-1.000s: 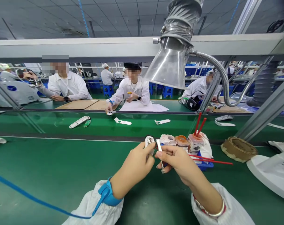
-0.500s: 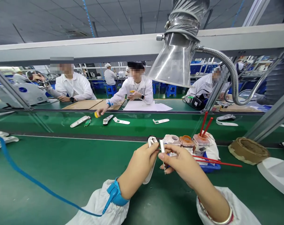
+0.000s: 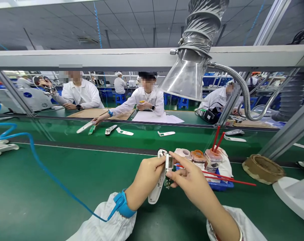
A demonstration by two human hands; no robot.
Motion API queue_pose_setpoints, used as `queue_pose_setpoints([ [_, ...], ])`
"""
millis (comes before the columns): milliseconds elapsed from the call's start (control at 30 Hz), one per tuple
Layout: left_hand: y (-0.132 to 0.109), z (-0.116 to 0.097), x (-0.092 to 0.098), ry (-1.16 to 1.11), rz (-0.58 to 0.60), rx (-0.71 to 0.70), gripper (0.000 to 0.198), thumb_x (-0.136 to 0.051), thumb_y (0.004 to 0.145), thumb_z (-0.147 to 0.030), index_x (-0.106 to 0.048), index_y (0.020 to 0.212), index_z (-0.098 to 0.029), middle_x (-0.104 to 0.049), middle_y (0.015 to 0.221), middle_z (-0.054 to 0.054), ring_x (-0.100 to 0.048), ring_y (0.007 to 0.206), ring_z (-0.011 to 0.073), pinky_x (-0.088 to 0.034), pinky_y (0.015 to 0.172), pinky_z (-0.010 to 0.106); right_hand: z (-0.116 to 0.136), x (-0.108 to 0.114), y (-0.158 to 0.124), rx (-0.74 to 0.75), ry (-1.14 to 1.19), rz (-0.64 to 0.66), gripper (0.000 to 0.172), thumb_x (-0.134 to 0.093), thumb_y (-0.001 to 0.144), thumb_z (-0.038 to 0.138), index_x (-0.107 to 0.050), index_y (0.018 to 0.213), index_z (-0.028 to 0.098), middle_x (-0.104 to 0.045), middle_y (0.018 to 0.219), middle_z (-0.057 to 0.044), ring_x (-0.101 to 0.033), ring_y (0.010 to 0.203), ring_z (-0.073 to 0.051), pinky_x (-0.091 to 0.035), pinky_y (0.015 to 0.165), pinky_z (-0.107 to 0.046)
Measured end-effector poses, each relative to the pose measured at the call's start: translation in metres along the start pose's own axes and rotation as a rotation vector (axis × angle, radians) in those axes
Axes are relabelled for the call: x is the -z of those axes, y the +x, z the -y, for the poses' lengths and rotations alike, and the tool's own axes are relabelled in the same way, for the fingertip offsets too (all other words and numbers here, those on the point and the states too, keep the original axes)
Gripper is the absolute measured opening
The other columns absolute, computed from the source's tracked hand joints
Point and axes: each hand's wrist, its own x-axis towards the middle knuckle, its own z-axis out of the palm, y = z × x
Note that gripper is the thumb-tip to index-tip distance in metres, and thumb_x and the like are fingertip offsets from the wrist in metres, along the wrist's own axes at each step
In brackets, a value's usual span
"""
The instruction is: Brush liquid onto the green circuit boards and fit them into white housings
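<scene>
Left hand (image 3: 145,180): grasped a white plastic casing (image 3: 155,193), fingers wrapped around it.
Right hand (image 3: 192,177): pinched a small circuit board (image 3: 168,172) upright against the casing.
Place: both were held above the green workbench (image 3: 28,201), just beside a blue tray (image 3: 221,185).

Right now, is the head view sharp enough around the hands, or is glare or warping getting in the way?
Head view: the left hand, right hand, white casing and circuit board look sharp, though the board's tiny parts are too small to read; glare sits on the clear funnel above; the wide lens makes the metal post lean inward.
</scene>
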Motion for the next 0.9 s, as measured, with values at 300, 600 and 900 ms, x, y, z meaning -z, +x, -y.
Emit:
queue_pose_setpoints([
  [300, 0.002, -0.003, -0.001, -0.059, -0.013, 0.031, 0.031, -0.038, 0.084, -0.015, -0.069, 0.086, -0.02, -0.056, 0.061, -0.003, -0.041, 0.055, 0.0103, -0.031, 0.053, 0.021, -0.004, 0.0, 0.002, 0.031, -0.108, -0.017, 0.057, -0.063, 0.077, 0.029, -0.047, 0.131, 0.026, -0.061, 0.087, -0.002, -0.059, 0.061, -0.013, -0.056, 0.06, -0.029],
  [600, 0.001, -0.003, 0.006, -0.216, 0.164, 0.135, 0.041, -0.042, 0.081, -0.019, -0.057, 0.119, -0.022, -0.058, 0.069, -0.001, -0.043, 0.053, 0.0108, -0.033, 0.048, 0.021, 0.003, 0.01, 0.004, -0.012, 0.049, 0.004, 0.06, -0.067, 0.073, 0.033, -0.048, 0.129, 0.024, -0.054, 0.085, 0.0, -0.055, 0.061, -0.012, -0.052, 0.056, -0.027],
  [900, 0.001, 0.006, 0.007, -0.343, 0.231, 0.173, 0.051, -0.046, 0.079, -0.017, -0.048, 0.129, -0.022, -0.064, 0.089, 0.005, -0.053, 0.065, 0.0147, -0.041, 0.054, 0.023, 0.004, 0.019, 0.004, -0.043, 0.083, 0.071, 0.058, -0.066, 0.076, 0.032, -0.047, 0.13, 0.025, -0.051, 0.083, 0.001, -0.054, 0.062, -0.011, -0.05, 0.056, -0.025],
])
